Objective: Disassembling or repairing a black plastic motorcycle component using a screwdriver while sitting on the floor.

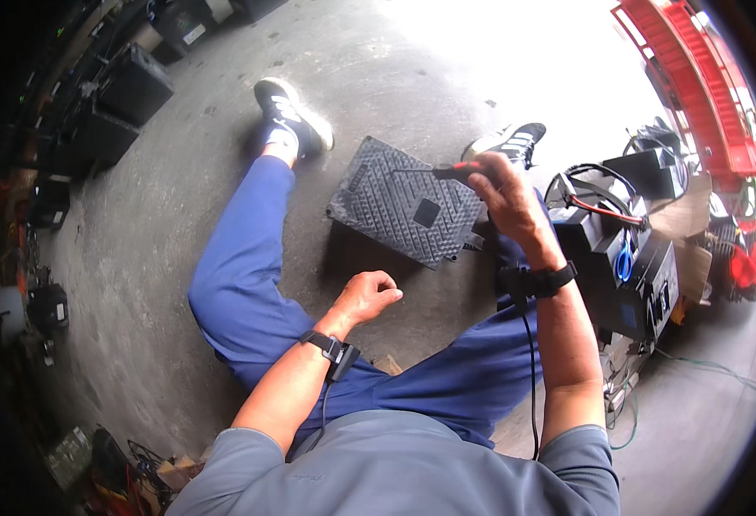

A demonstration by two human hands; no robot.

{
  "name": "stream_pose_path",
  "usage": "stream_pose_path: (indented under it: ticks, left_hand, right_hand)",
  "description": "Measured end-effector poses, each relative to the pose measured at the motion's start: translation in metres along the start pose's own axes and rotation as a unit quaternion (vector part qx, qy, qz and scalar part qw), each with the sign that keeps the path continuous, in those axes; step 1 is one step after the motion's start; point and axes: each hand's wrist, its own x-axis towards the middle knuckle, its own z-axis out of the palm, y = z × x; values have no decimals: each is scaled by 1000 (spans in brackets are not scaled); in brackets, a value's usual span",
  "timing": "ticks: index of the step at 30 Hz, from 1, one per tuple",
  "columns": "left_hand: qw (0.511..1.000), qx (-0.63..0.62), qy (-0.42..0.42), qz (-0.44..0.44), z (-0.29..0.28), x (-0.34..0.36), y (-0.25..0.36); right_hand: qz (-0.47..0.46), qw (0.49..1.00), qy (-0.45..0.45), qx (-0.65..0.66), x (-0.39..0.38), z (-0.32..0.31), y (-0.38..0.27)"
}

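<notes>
My right hand (514,205) is closed around the red and black handle of a screwdriver (453,171). Its thin shaft points left over a grey, ribbed metal box or cover (378,199), though I cannot tell whether the tip touches it. This flat piece lies tilted between my legs, with a dark square patch on its face and small tabs at one end. Nearer to me, my left hand (366,297) hovers apart from the metal piece with its fingers curled together. What those fingers hold, if anything, is hidden.
Black battery-like boxes (627,267) with looped cables and blue-handled scissors (625,260) stand close by my right leg. Cardboard (692,215) leans behind them. Red metal framing (696,86) rises at the far right. More black boxes (128,90) line the left side.
</notes>
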Motion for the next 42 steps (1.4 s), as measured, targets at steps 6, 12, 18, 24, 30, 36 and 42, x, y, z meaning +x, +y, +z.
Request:
stream_pose_path:
  ticks: [6,12,18,24,30,36,42]
  left_hand:
    - [1000,-18,19,15,1,4,2]
    - [999,-39,23,14,-1,6,15]
    - [996,-60,33,52,-1,7,23]
    - [994,-75,43,69,-3,5,20]
    - [992,-66,58,87,2,8,18]
    - [993,-74,46,76,1,9,21]
    - [990,-77,59,101,6,12,15]
  right_hand:
    - [-6,1000,-12,-13,56,18,-15]
    - [-38,995,-53,-80,88,30,-33]
    - [-113,992,-57,-31,115,52,-33]
    - [-182,961,-80,-191,123,97,-62]
    - [-145,974,-73,-160,136,108,-34]
    - [-107,982,-72,-139,137,110,-33]
    - [-129,976,-58,-165,137,102,-33]
